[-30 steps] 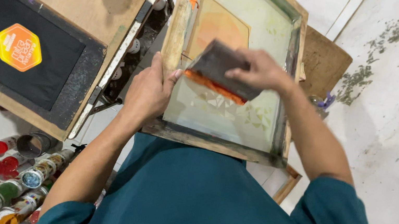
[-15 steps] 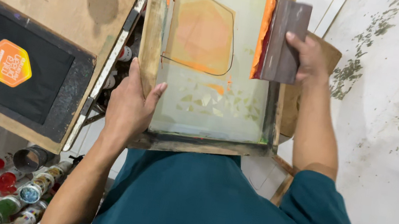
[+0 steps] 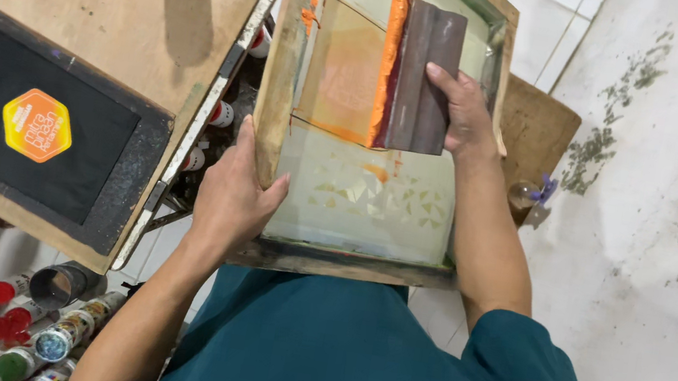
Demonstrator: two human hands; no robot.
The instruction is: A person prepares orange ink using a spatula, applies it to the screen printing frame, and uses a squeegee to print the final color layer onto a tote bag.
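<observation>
The stiff, probably light squeegee, ink-slick along its orange edge, is best gripped where the right hand clamps it, while the screen frame gets clasped by the left hand.

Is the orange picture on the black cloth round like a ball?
No, the orange picture on the black cloth has six straight sides, a hexagon, not a round shape.

Your squeegee is a dark brown block with a band of orange ink along its nine o'clock edge, lying flat on the mesh towards twelve o'clock. Your wood-framed printing screen lies level, its pale green mesh smeared orange under the squeegee and patchy towards six o'clock.
</observation>
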